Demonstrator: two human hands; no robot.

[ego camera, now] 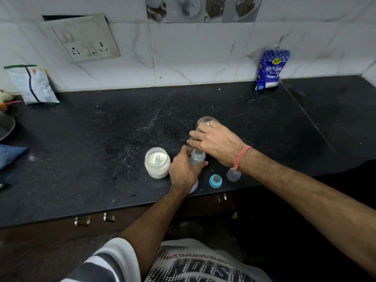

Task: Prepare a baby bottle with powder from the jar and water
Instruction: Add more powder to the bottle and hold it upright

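My left hand (183,171) grips a small clear baby bottle (197,157) standing upright on the black counter (101,149). My right hand (213,140) holds a clear glass (205,122), tipped over the bottle's open mouth. Whether liquid is in the glass cannot be told. Left of the bottle stands an open jar (157,162) of white powder with a pale teal scoop (157,160) lying in it. The teal bottle collar with its nipple (215,181) and a clear dome cap (234,175) lie near the counter's front edge. A white lid (194,188) peeks out under my left wrist.
A blue sugar pouch (269,70) leans on the tiled wall at the back right. A white and green packet (33,84) leans at the back left below a socket plate (85,37). A metal dish (6,127) and blue cloth (10,155) sit at the left edge.
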